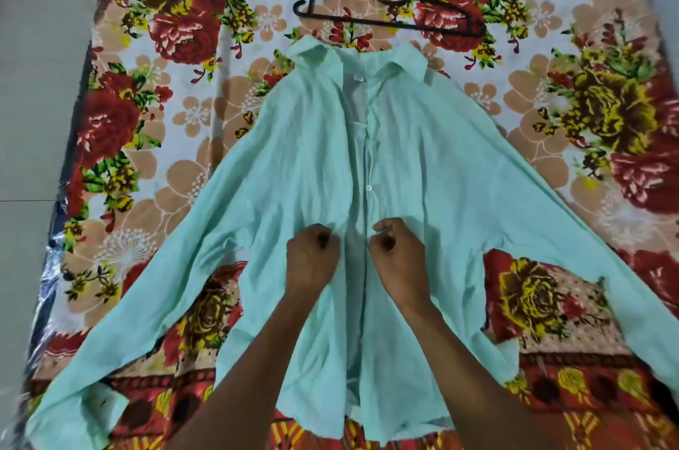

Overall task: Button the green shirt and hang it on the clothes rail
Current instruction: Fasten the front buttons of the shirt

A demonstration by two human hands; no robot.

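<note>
Below the hanger [389, 10], the left hand [312, 258] and right hand [398, 260] each pinch a front edge of the shirt [294, 174] with curled fingers.

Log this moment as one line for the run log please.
stage: buttoning | left hand, right hand: pinching green shirt plackets | hanger: beyond collar, untouched

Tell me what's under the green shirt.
The green shirt lies spread on the floral bedsheet, which shows all around it. Whatever is beneath the cloth itself is covered. The black hanger lies beyond the collar.
</note>
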